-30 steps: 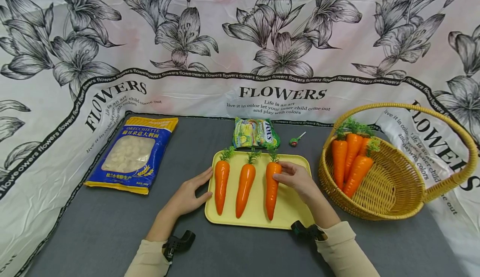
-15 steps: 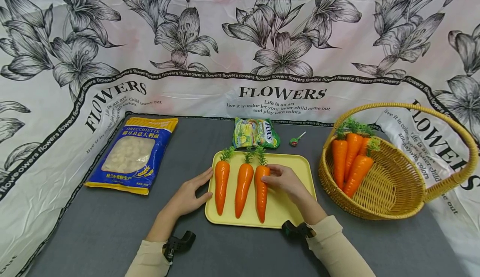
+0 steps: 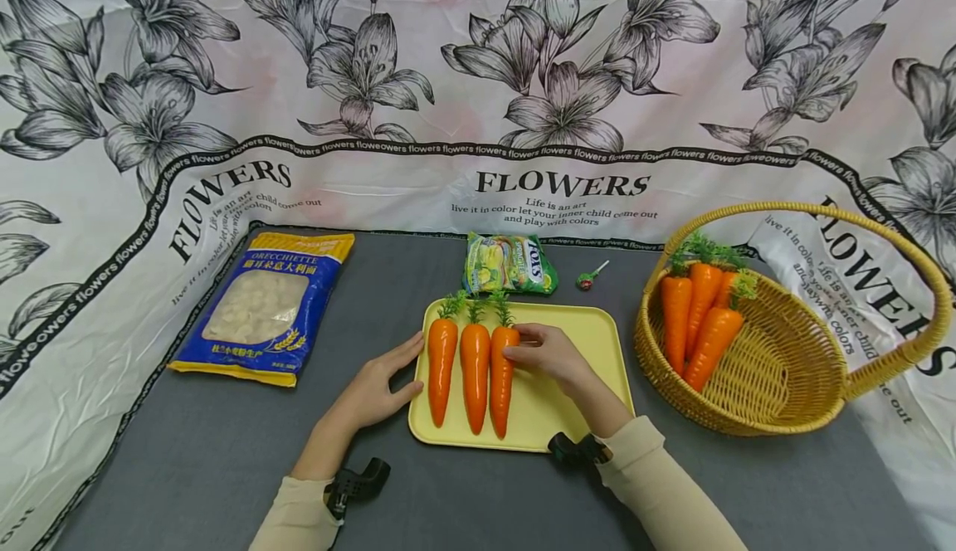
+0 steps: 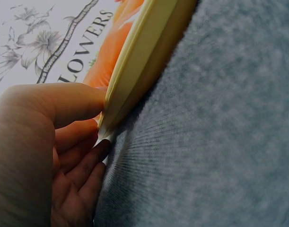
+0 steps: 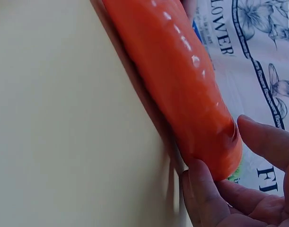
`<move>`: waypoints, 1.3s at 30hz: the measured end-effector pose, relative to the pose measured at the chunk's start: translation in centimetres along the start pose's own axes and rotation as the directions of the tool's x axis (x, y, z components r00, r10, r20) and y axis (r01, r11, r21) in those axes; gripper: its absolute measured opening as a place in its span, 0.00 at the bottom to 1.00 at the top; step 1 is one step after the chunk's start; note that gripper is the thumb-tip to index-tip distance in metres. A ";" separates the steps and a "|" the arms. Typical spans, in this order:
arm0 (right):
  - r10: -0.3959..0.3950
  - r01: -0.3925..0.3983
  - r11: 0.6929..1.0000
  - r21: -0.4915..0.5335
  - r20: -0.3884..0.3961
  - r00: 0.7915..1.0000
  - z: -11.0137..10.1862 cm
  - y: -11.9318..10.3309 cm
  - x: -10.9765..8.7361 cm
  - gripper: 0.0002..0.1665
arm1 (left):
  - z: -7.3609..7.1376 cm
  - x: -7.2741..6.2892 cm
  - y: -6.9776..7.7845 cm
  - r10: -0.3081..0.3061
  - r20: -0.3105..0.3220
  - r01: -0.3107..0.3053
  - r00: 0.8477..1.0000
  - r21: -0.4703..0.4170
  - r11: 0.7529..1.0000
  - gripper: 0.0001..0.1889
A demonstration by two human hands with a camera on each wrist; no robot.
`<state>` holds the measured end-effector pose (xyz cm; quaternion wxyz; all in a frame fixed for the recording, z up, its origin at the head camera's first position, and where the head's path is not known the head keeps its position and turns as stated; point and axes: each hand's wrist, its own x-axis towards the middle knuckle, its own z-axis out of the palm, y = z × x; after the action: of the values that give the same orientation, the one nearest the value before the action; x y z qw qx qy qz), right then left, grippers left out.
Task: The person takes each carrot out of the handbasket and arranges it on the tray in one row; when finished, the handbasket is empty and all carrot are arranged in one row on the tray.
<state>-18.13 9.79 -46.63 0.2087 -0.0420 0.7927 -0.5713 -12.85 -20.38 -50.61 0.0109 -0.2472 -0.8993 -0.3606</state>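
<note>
Three orange toy carrots with green tops lie side by side on a pale yellow tray (image 3: 575, 410): the left carrot (image 3: 441, 368), the middle carrot (image 3: 475, 377) and the right carrot (image 3: 501, 385). My right hand (image 3: 556, 360) holds the right carrot near its thick end from the right side. In the right wrist view, the thumb and fingers touch that orange carrot (image 5: 177, 71). My left hand (image 3: 377, 385) rests against the tray's left edge with its fingers extended. The left wrist view has the fingertips at the tray rim (image 4: 144, 61). The right hand's far fingers are partly hidden.
A woven basket (image 3: 807, 402) with several carrots (image 3: 709, 348) stands at the right. Behind the tray lie a green snack bag (image 3: 508, 265) and a lollipop (image 3: 586, 281). A blue-and-yellow orecchiette bag (image 3: 261, 310) is at the left on the grey tabletop (image 3: 463, 501).
My right hand has slid the right carrot leftward across the tray. The middle carrot has shifted left too and stands straighter, closing the gaps. My left hand has stayed at the tray's edge.
</note>
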 end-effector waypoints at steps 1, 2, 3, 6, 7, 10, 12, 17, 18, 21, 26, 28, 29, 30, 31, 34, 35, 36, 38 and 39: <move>-0.002 0.002 1.000 -0.003 0.000 1.000 0.1 -0.1 0.0 0.35 | 0.0 0.0 0.0 0.005 -0.001 -0.005 1.000 0.002 1.000 0.34; -0.004 0.004 1.000 -0.003 -0.002 1.000 0.2 -0.2 0.0 0.35 | -0.1 0.0 0.0 0.007 -0.003 -0.007 1.000 -0.001 1.000 0.34; -0.002 0.002 1.000 -0.004 -0.006 1.000 0.2 -0.3 0.0 0.35 | -0.1 0.0 0.0 0.011 -0.004 -0.011 1.000 0.000 1.000 0.34; -0.001 0.001 1.000 -0.013 -0.008 1.000 0.5 -0.4 0.1 0.35 | -0.2 0.0 0.1 0.015 -0.006 -0.015 1.000 0.000 1.000 0.34; -0.003 0.003 1.000 -0.015 -0.008 1.000 0.6 -0.5 0.1 0.35 | -0.3 0.0 0.1 0.015 -0.006 -0.015 1.000 0.002 1.000 0.34; -0.007 0.007 1.000 -0.022 -0.005 1.000 0.8 -0.4 0.2 0.35 | -0.3 0.0 0.2 0.007 -0.001 -0.007 1.000 0.002 1.000 0.34; -0.002 0.002 0.999 -0.033 -0.011 1.000 0.9 -0.3 0.3 0.35 | -0.4 0.0 0.2 0.001 0.002 -0.001 1.000 -0.002 1.000 0.34; 0.025 -0.027 0.997 -0.073 -0.031 0.999 0.8 -0.4 0.0 0.38 | -0.2 -0.1 0.0 0.007 0.001 -0.007 1.000 0.004 1.000 0.34; 0.030 -0.033 0.996 -0.078 -0.035 0.999 0.8 -0.4 -0.1 0.38 | -0.1 -0.1 0.0 0.010 0.000 -0.010 1.000 0.009 1.000 0.34; 0.044 -0.047 0.995 -0.089 -0.039 0.998 0.6 -0.5 -0.4 0.39 | -0.1 -0.1 0.1 0.013 -0.002 -0.013 1.000 0.009 1.000 0.34; 0.056 -0.059 0.992 -0.110 -0.030 0.998 0.0 -0.5 -0.7 0.38 | -0.2 -0.1 0.3 0.010 -0.002 -0.010 1.000 0.000 1.000 0.34; 0.054 -0.056 0.990 -0.126 -0.022 0.998 -0.2 -0.5 -0.7 0.38 | -0.2 -0.1 0.3 0.008 -0.002 -0.008 1.000 0.000 1.000 0.34; 0.049 -0.051 0.989 -0.136 -0.018 0.999 -0.3 -0.5 -0.7 0.38 | -0.2 -0.1 0.3 0.007 -0.002 -0.007 1.000 0.002 1.000 0.34; 0.045 -0.046 0.988 -0.146 -0.012 0.999 -0.4 -0.4 -0.8 0.38 | -0.2 -0.1 0.3 0.009 -0.002 -0.009 1.000 0.004 1.000 0.34; 0.040 -0.041 0.987 -0.158 -0.009 0.999 -0.5 -0.4 -0.8 0.38 | -0.2 -0.1 0.3 0.008 -0.001 -0.008 1.000 0.003 1.000 0.34; 0.026 -0.025 0.983 -0.182 0.003 1.000 -0.8 -0.3 -1.0 0.38 | -0.1 -0.1 0.2 0.009 -0.001 -0.009 1.000 0.010 1.000 0.34; 0.025 -0.024 0.982 -0.186 0.003 1.000 -0.9 -0.3 -1.1 0.38 | -0.1 -0.1 0.2 0.009 0.000 -0.009 1.000 0.010 1.000 0.34; 0.022 -0.020 0.982 -0.190 0.004 1.000 -1.0 -0.3 -1.1 0.38 | -0.1 -0.1 0.2 0.009 0.000 -0.009 1.000 0.011 1.000 0.34; 0.017 -0.015 0.981 -0.196 0.006 1.000 -1.3 -0.2 -1.3 0.38 | -0.1 -0.1 0.2 0.008 -0.001 -0.008 1.000 0.013 1.000 0.34; 0.015 -0.014 0.981 -0.194 0.004 1.000 -1.4 -0.3 -1.4 0.38 | -0.2 -0.1 0.2 0.008 -0.002 -0.008 1.000 0.011 1.000 0.34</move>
<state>-17.45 11.35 -45.65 0.2100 -0.0581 0.8442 -0.4898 -12.68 -20.38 -50.34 0.0144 -0.2502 -0.9003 -0.3559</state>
